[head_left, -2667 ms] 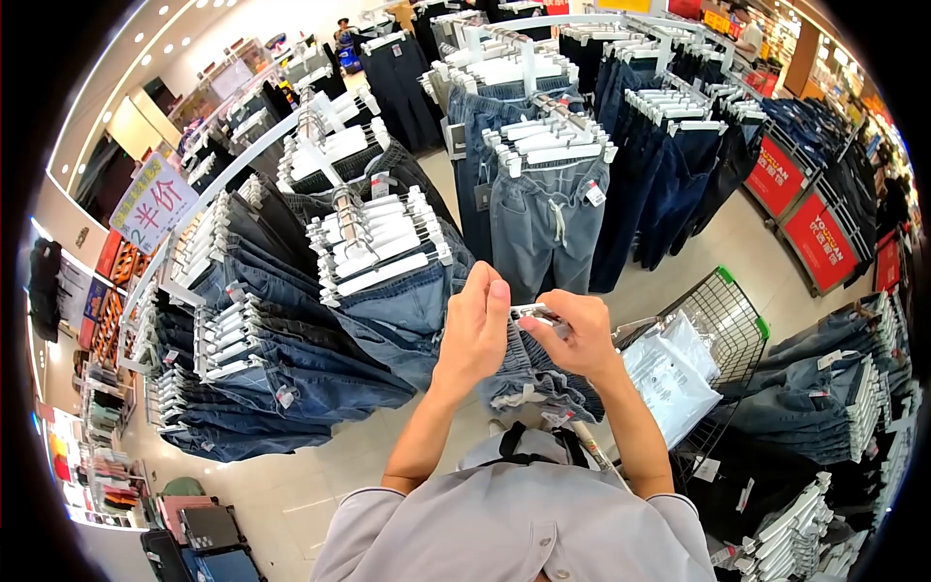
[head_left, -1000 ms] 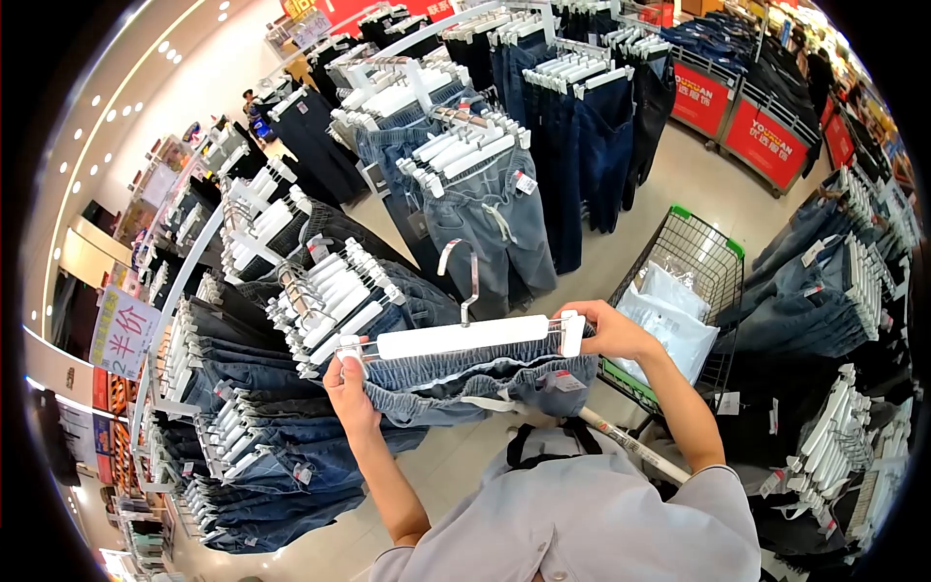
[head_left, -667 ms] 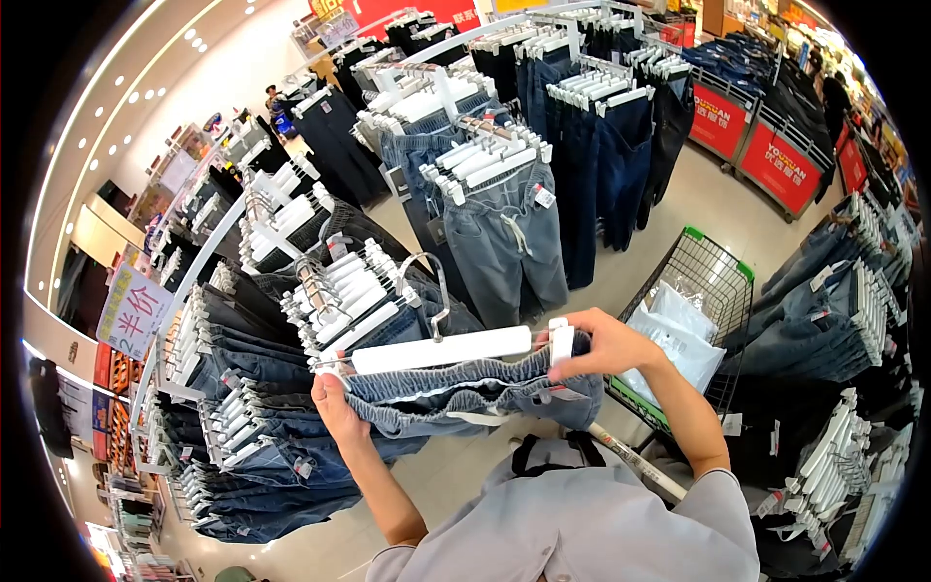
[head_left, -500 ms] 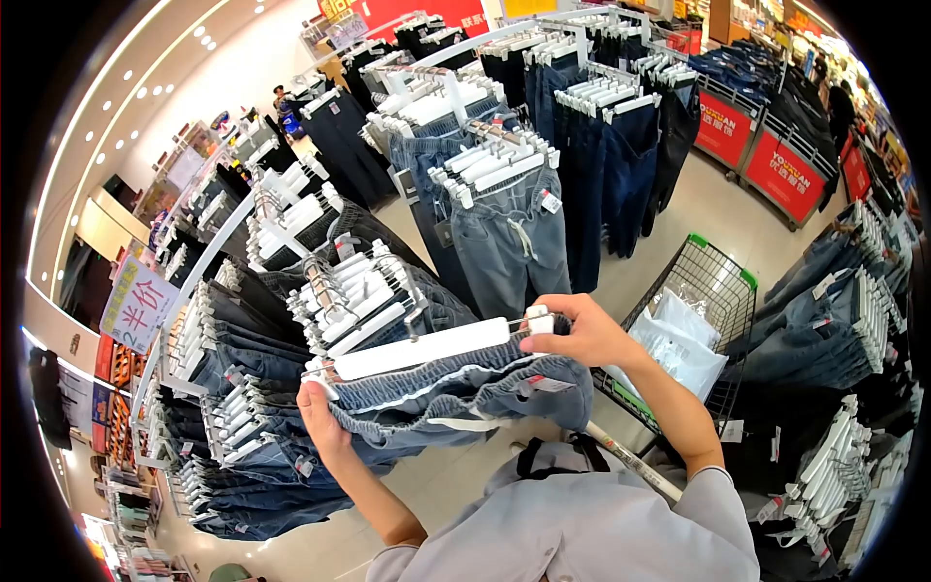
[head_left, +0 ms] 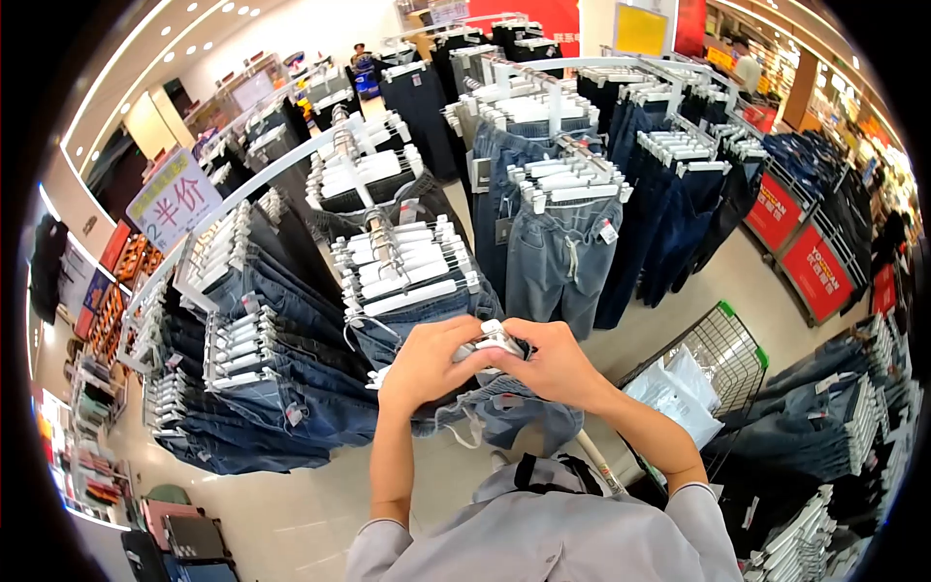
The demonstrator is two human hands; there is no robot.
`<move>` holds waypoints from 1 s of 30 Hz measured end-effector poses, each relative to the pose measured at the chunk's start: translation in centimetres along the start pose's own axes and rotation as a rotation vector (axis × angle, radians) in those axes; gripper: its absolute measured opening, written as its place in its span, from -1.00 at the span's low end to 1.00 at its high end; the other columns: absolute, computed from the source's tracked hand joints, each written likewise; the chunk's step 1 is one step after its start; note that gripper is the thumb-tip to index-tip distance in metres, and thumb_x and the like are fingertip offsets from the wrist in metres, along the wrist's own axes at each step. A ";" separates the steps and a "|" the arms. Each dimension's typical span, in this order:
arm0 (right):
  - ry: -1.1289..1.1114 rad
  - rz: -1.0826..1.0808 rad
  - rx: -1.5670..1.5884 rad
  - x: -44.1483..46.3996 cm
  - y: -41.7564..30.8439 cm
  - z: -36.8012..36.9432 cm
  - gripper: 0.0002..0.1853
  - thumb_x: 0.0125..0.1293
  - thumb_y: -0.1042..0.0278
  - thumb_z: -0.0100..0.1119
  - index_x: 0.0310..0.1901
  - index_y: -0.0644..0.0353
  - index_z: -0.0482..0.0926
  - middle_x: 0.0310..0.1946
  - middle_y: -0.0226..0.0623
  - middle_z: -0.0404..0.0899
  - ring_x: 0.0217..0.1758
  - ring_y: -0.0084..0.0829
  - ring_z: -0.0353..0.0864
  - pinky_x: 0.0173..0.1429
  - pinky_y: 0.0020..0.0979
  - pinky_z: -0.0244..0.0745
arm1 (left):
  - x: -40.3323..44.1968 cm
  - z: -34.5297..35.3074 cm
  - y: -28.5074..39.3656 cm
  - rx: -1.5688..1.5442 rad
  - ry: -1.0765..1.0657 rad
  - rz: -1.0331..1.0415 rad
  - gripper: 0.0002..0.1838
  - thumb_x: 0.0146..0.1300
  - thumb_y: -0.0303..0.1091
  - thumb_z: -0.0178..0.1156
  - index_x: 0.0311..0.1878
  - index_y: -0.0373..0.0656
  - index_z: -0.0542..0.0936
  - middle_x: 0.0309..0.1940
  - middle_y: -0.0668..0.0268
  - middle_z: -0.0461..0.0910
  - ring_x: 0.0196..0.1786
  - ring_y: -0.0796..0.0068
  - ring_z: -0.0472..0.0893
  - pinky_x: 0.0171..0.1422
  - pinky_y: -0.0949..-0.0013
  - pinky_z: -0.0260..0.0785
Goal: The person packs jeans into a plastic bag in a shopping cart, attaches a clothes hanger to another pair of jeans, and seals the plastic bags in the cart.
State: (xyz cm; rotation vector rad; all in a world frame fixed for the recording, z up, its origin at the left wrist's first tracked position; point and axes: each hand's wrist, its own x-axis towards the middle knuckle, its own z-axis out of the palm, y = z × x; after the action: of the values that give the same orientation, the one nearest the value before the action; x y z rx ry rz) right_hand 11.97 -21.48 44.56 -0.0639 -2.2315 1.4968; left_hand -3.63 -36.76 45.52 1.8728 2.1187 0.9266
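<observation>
Both hands meet at one end of a white clip hanger in front of my chest. My left hand has come across the hanger, its thumb and fingers closed at the clip. From the other side, my right hand pinches the same clip, thumbs nearly touching. Grey-blue jeans with an elastic waist and a pale drawstring hang below my hands. My fingers hide most of the hanger and part of the waistband. Just beyond is a rail of jeans on white hangers.
Racks of jeans stand ahead and to the left, including lighter grey jeans. A wire shopping cart holding plastic-wrapped packages is at my right. Red-fronted bins stand farther right. A price sign is at left.
My left hand has left the far end of the waistband and moved right to join my right hand at the clip. The hanger and jeans have turned and now hang lower, and the view has shifted left.
</observation>
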 end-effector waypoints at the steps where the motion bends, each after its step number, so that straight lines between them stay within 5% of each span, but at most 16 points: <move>1: -0.021 0.042 -0.025 0.2 -0.4 -0.1 -0.63 0.40 0.07 0.42 -0.09 0.29 0.69 -0.58 -0.28 0.53 -0.57 -0.62 0.31 -0.47 -0.42 0.33 | -0.2 -0.1 -0.7 -0.045 -0.003 -0.042 -0.62 0.26 -0.32 0.43 0.13 -0.18 0.69 -0.28 0.19 0.77 -0.25 0.17 0.75 -0.07 0.29 0.57; 5: -0.025 0.088 -0.028 0.5 -0.8 -0.3 -0.58 0.42 0.00 0.41 -0.01 0.25 0.73 -0.57 -0.31 0.56 -0.56 -0.63 0.35 -0.46 -0.43 0.33 | -0.5 1.6 -1.1 -0.528 0.182 -0.140 -0.65 0.31 -0.41 0.41 0.15 -0.23 0.69 -0.19 0.20 0.80 -0.20 0.57 0.69 -0.04 0.46 0.50; 8: -0.043 0.073 -0.036 0.7 -0.6 -0.8 -0.57 0.42 0.00 0.40 0.02 0.25 0.73 -0.55 -0.30 0.59 -0.54 -0.63 0.36 -0.46 -0.43 0.34 | -0.5 2.6 -1.5 -0.734 0.195 -0.148 -0.63 0.33 -0.44 0.39 0.19 -0.26 0.67 -0.12 0.18 0.79 -0.10 0.53 0.69 0.04 0.46 0.49; 10: -0.087 0.177 -0.037 0.8 -1.1 -1.2 -0.65 0.36 0.17 0.48 0.01 0.26 0.70 -0.40 -0.42 0.66 -0.42 -0.70 0.45 -0.36 -0.51 0.41 | -0.3 2.9 -1.8 -0.780 0.181 -0.143 -0.64 0.36 -0.45 0.37 0.19 -0.29 0.68 -0.09 0.23 0.75 -0.10 0.55 0.65 0.03 0.45 0.47; 12: -0.022 0.092 -0.017 0.8 0.5 -0.9 -0.67 0.32 0.28 0.50 0.00 0.26 0.67 -0.33 -0.40 0.67 -0.33 -0.67 0.53 -0.26 -0.50 0.46 | -0.1 3.1 -2.1 -0.594 0.271 -0.063 -0.67 0.38 -0.44 0.37 0.17 -0.31 0.69 -0.10 0.29 0.70 -0.17 0.58 0.61 -0.05 0.46 0.43; 14: 0.036 0.005 0.005 0.5 1.3 -1.1 -0.67 0.28 0.38 0.51 0.00 0.27 0.63 -0.25 -0.37 0.68 -0.24 -0.63 0.61 -0.15 -0.49 0.51 | -0.3 4.0 -3.9 -0.727 0.388 -0.089 -0.68 0.40 -0.47 0.34 0.17 -0.35 0.69 -0.12 0.29 0.63 -0.23 0.61 0.59 -0.20 0.55 0.40; 16: 0.028 0.197 0.009 0.3 0.6 -1.9 -0.66 0.21 0.53 0.49 -0.04 0.26 0.55 -0.14 -0.33 0.68 -0.07 -0.56 0.69 0.01 -0.47 0.54 | -0.3 4.0 -3.8 -0.876 0.500 -0.070 -0.68 0.41 -0.49 0.32 0.17 -0.40 0.68 -0.15 0.26 0.61 -0.27 0.59 0.63 -0.27 0.56 0.43; 30: -0.123 0.294 -0.094 0.3 -1.3 -2.4 -0.81 0.21 0.57 0.43 -0.16 0.34 0.65 -0.31 -0.15 0.79 -0.25 -0.41 0.79 -0.11 -0.40 0.61 | -1.4 4.0 -5.0 -0.836 0.283 -0.011 -0.72 0.32 -0.59 0.35 0.10 -0.40 0.72 -0.23 0.26 0.64 -0.34 0.59 0.67 -0.32 0.57 0.46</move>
State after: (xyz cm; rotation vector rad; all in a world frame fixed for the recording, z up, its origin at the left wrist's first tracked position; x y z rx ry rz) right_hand 12.86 -19.84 46.54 -0.3525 -2.4763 1.5788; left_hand -5.56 -36.85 39.24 1.3384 1.4584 1.7939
